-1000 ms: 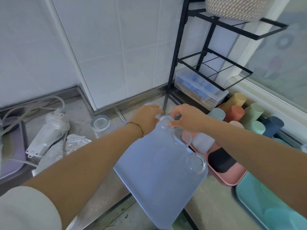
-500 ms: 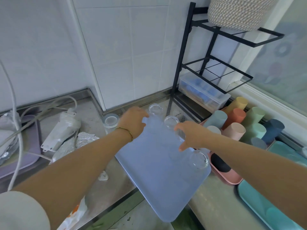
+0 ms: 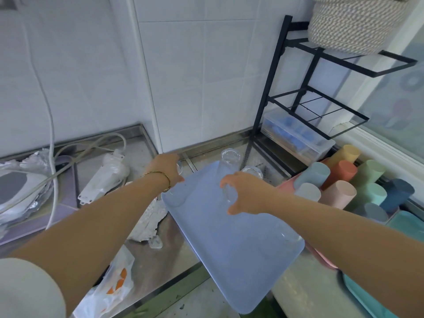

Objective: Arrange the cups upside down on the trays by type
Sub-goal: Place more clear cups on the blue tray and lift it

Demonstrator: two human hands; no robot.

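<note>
A second ago both hands meet at the far corner of the blue tray [image 3: 229,253]; now they are apart, each on its own glass. The left hand [image 3: 166,167] has moved off the tray's far left edge to the loose glass [image 3: 179,167] standing on the steel surface [image 3: 146,260]; its fingers are hidden behind the hand, so I cannot tell whether they grip the glass or only touch it. The right hand [image 3: 249,195] has drawn back towards the middle of the tray; its fingers [image 3: 226,182] and thumb curl round the held glass [image 3: 228,195], which sits low on the tray. The tall glass [image 3: 230,158] at the far corner and the short glass [image 3: 252,172] just beside it both stand free, base up. That corner placement looks finished; the clear glasses are gathering on the blue tray, while the coloured plastic cups [image 3: 339,180] stay grouped on the pink tray [image 3: 284,185] to the right. The loose glass is probably next to join the row.
</note>
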